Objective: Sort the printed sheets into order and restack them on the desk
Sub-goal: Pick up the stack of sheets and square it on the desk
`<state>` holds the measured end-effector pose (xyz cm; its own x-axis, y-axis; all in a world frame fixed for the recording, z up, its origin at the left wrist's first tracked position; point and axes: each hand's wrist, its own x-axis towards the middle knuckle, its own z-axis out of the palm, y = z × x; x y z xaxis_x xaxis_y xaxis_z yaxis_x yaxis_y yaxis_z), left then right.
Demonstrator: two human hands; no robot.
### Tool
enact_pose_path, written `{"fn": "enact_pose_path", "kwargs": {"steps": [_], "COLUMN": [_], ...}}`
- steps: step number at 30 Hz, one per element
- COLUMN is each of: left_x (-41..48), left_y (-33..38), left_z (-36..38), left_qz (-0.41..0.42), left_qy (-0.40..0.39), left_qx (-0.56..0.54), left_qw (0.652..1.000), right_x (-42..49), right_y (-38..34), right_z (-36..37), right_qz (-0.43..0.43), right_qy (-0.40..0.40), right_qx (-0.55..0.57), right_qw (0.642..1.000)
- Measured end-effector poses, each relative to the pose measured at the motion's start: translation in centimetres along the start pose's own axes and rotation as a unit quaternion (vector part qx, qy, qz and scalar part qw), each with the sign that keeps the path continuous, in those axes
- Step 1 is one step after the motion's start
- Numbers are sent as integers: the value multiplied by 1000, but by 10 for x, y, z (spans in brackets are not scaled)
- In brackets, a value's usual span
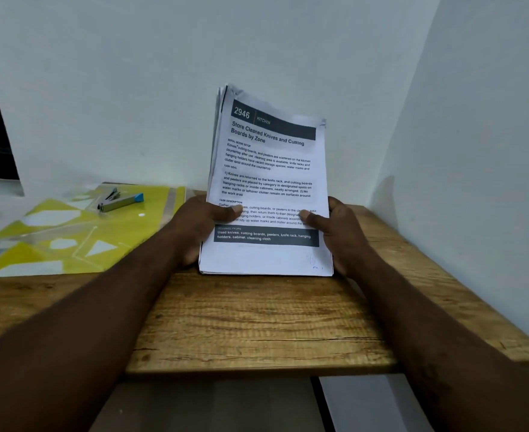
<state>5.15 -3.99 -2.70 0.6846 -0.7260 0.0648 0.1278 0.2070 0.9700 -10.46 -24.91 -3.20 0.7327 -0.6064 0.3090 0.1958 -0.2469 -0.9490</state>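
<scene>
At the back of the counter [257, 322], holds the stack of printed sheets [269, 182] upright on its lower edge, with the left hand [194, 232] and the right hand [346, 236] gripping its side edges, fingers clamped round them. Seems gathered and near restacking, yet cannot tell whether in order; needs laying flat. Reads "2946 KITCHEN" and "Store Cleaned Knives and Cutting Boards by Zone".

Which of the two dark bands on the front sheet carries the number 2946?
The upper band, above the title on the front sheet. The lower band, near the bottom, holds only a white-lettered list of props.
</scene>
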Motion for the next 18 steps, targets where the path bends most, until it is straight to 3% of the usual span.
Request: {"fn": "enact_pose_path", "kwargs": {"steps": [8, 18], "left_x": [1, 10], "left_y": [1, -4], "left_z": [-1, -1], "left_qz": [5, 19], "left_qy": [-19, 65], "left_qx": [-30, 24], "left_qw": [999, 997], "right_x": [1, -2], "right_y": [3, -6], "right_z": [1, -1], "right_qz": [-16, 11], "right_qy": [23, 25], "right_qx": [-56, 12], "right_qw": [998, 1000]}}
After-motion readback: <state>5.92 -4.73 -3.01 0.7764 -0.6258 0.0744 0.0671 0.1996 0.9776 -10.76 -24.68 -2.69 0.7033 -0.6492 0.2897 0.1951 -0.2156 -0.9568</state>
